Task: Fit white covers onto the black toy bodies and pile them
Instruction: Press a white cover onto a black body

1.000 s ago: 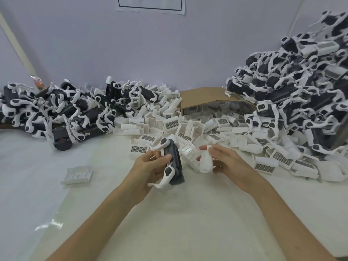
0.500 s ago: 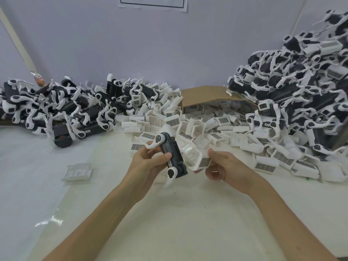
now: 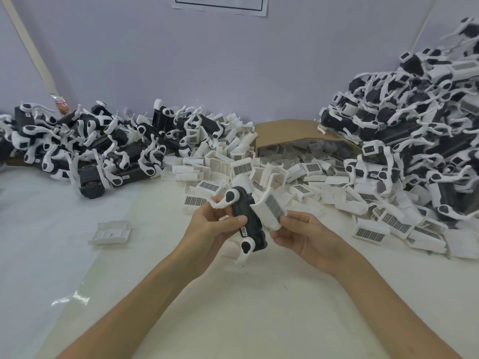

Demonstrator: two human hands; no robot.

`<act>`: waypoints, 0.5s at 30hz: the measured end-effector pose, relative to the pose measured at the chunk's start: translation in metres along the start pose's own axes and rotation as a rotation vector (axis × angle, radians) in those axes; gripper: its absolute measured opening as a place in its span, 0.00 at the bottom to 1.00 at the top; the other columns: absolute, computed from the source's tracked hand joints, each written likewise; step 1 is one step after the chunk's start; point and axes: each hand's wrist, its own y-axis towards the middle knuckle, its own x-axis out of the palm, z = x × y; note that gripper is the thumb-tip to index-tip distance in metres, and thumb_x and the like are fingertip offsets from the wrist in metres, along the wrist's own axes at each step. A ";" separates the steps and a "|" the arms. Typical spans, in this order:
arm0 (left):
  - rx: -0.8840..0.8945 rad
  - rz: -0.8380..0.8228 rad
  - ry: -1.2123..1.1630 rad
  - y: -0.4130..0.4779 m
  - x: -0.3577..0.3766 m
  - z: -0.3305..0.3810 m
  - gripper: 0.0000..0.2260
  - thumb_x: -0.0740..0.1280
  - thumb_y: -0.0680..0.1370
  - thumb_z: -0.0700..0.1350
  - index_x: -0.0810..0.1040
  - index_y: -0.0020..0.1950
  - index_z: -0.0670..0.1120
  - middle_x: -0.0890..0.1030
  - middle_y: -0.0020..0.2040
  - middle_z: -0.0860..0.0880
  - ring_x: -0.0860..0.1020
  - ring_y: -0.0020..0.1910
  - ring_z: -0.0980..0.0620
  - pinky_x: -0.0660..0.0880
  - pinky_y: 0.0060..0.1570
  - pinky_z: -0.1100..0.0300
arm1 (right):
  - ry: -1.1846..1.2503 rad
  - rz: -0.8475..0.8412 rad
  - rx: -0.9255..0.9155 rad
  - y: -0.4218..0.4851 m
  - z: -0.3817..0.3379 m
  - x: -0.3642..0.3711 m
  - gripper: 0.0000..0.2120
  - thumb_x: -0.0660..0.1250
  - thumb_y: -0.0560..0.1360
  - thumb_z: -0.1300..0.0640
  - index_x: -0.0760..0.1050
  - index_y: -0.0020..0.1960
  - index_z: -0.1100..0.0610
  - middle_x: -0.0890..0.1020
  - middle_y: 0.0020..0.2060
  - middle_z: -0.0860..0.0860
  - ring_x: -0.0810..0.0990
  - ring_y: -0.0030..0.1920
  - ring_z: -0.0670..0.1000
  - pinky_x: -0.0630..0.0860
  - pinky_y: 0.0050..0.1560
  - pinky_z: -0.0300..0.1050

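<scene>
Now gripping a black toy body (image 3: 246, 218) with the left hand (image 3: 215, 226), fingers curled round its middle, just above the tabletop (image 3: 233, 294). Pinching a white cover (image 3: 269, 208) with the right hand (image 3: 303, 234), tilted and touching the body. Behind these, spilling from a cardboard box (image 3: 285, 133), a heap of loose covers (image 3: 259, 169). Toy bodies stacked in a left pile (image 3: 90, 149) and a taller right pile (image 3: 414, 120). Lying apart at left, one single cover (image 3: 110, 232).

White table (image 3: 233, 307), lilac wall (image 3: 181, 73), cardboard box (image 3: 285, 133)
The brown cardboard box lies on its side at the back of the table, near the wall, its open mouth facing forward. A black-bordered paper sheet (image 3: 220, 7) hangs high on the wall; a small orange packet (image 3: 61, 104) sits far left.
</scene>
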 end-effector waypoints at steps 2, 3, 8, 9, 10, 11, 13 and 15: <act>0.009 -0.001 0.021 0.000 0.001 -0.001 0.29 0.72 0.68 0.33 0.69 0.67 0.29 0.79 0.58 0.31 0.80 0.58 0.39 0.78 0.61 0.50 | 0.025 0.001 0.003 0.004 0.006 0.007 0.09 0.72 0.72 0.54 0.86 0.47 0.58 0.86 0.40 0.55 0.86 0.40 0.48 0.81 0.41 0.39; 0.015 -0.002 0.032 0.000 0.001 -0.001 0.29 0.72 0.68 0.33 0.69 0.67 0.29 0.79 0.57 0.31 0.81 0.58 0.40 0.78 0.60 0.50 | 0.026 0.017 -0.002 0.006 0.009 0.009 0.10 0.70 0.73 0.53 0.87 0.47 0.58 0.86 0.40 0.54 0.85 0.38 0.48 0.81 0.40 0.39; 0.028 0.008 0.042 -0.001 0.001 -0.001 0.28 0.72 0.67 0.33 0.68 0.64 0.28 0.79 0.54 0.36 0.81 0.55 0.42 0.78 0.59 0.50 | -0.098 0.117 -0.066 0.011 0.016 0.017 0.16 0.72 0.69 0.46 0.85 0.40 0.59 0.80 0.34 0.52 0.74 0.32 0.48 0.74 0.34 0.37; 0.026 0.008 0.043 -0.001 0.002 -0.001 0.28 0.72 0.67 0.33 0.69 0.65 0.28 0.80 0.54 0.36 0.81 0.55 0.41 0.79 0.59 0.51 | -0.141 0.142 -0.075 0.011 0.017 0.018 0.17 0.74 0.69 0.44 0.82 0.37 0.60 0.79 0.32 0.52 0.72 0.32 0.49 0.72 0.33 0.37; 0.026 0.007 0.049 -0.002 0.002 -0.001 0.27 0.72 0.67 0.33 0.71 0.64 0.29 0.81 0.54 0.37 0.81 0.55 0.41 0.79 0.57 0.52 | -0.173 0.160 -0.093 0.011 0.019 0.018 0.19 0.76 0.70 0.45 0.79 0.34 0.60 0.77 0.30 0.52 0.70 0.32 0.49 0.70 0.32 0.37; 0.026 0.009 0.058 -0.002 0.002 -0.001 0.25 0.72 0.67 0.33 0.72 0.64 0.31 0.82 0.53 0.38 0.82 0.55 0.42 0.79 0.55 0.53 | -0.192 0.171 -0.120 0.012 0.019 0.018 0.19 0.76 0.71 0.46 0.76 0.33 0.60 0.75 0.30 0.51 0.69 0.32 0.49 0.69 0.32 0.37; 0.026 0.016 0.075 -0.003 0.003 0.000 0.25 0.73 0.67 0.34 0.73 0.63 0.31 0.82 0.52 0.39 0.82 0.54 0.43 0.79 0.53 0.56 | -0.204 0.171 -0.184 0.011 0.018 0.016 0.14 0.72 0.72 0.51 0.73 0.38 0.60 0.73 0.33 0.51 0.70 0.33 0.49 0.69 0.33 0.38; 0.032 0.026 0.089 -0.003 0.005 0.000 0.26 0.73 0.67 0.34 0.71 0.63 0.29 0.81 0.50 0.39 0.83 0.51 0.45 0.79 0.51 0.57 | -0.195 0.146 -0.211 0.010 0.016 0.013 0.11 0.70 0.72 0.55 0.76 0.48 0.62 0.77 0.39 0.54 0.73 0.34 0.50 0.71 0.35 0.40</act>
